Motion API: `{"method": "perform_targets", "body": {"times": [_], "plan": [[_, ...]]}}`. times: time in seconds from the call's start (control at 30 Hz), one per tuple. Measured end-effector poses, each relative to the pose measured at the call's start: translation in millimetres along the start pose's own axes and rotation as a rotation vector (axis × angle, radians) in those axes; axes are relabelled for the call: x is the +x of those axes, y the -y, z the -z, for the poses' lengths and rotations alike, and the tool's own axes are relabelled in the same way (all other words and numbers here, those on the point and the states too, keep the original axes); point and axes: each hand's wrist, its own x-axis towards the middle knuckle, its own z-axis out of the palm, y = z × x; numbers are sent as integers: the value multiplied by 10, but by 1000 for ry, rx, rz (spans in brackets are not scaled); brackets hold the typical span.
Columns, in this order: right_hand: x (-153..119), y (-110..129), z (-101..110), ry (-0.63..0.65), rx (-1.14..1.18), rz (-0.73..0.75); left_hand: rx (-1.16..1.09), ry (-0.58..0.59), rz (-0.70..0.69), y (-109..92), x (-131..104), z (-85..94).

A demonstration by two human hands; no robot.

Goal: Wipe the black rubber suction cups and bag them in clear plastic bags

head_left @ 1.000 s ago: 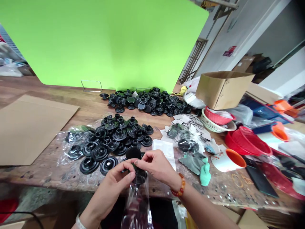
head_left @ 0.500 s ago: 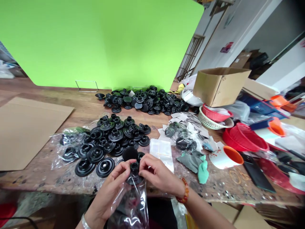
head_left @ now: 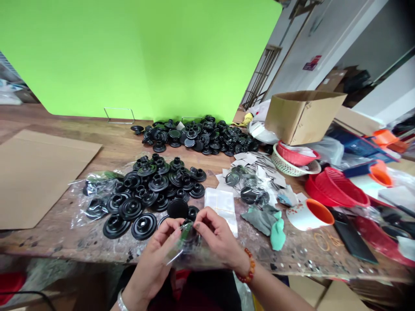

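At the table's front edge, my left hand (head_left: 161, 247) pinches a clear plastic bag (head_left: 186, 245) between thumb and fingers. My right hand (head_left: 216, 235) grips the other side of the bag, its fingers closed. A dark round part shows dimly through the plastic between my hands; its outline is blurred. Just beyond my fingers lies a pile of black ribbed discs with raised hubs (head_left: 158, 182). A stack of flat clear bags (head_left: 221, 208) rests beyond my right hand.
A second heap of black parts (head_left: 202, 136) lies below a green board (head_left: 139, 60). Cardboard (head_left: 42, 177) covers the left. On the right are grey cards (head_left: 253, 162), a grey-green cloth (head_left: 264, 222), a tape roll (head_left: 308, 214), red baskets (head_left: 337, 188) and a carton (head_left: 303, 116).
The bag hung down below my hands before; now it is raised and bunched between them. The black part that stood clearly between my fingers is now mostly covered by plastic.
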Motion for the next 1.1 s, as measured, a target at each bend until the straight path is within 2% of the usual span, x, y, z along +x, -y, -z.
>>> {"method": "perform_targets", "body": {"times": [0.13,0.2,0.27,0.37,0.43,0.57,0.63,0.73,0.87,0.93,1.0,1.07,1.1], "plan": [[36,-26,-10,-11,91,-121,87,3,-79,17,8,-6],[28,7,6,-8,46,-145,159,12,-129,29,11,-6],[-5,60,17,-45,-83,-99,221,-7,-181,40,14,-12],[-66,122,4,-108,-254,22,253,-116,-223,52,26,-28],[-82,116,-8,-82,-192,13,176,-168,-176,58,45,-31],[-50,14,45,114,225,-152,-35,-171,-38,51,98,-12],[-34,-35,106,197,350,-149,-55,-186,-16,32,111,-6],[-23,-69,171,240,366,-77,-47,-190,1,12,101,-25],[2,-43,129,220,358,-35,-27,-88,100,61,48,-99],[5,-4,81,197,353,-2,24,-28,129,84,12,-131],[-18,51,61,145,321,32,160,27,97,69,-22,-137],[-65,122,89,115,251,56,348,24,-3,6,-45,-115],[-93,162,122,123,198,62,436,-14,-72,-40,-48,-97]]}}
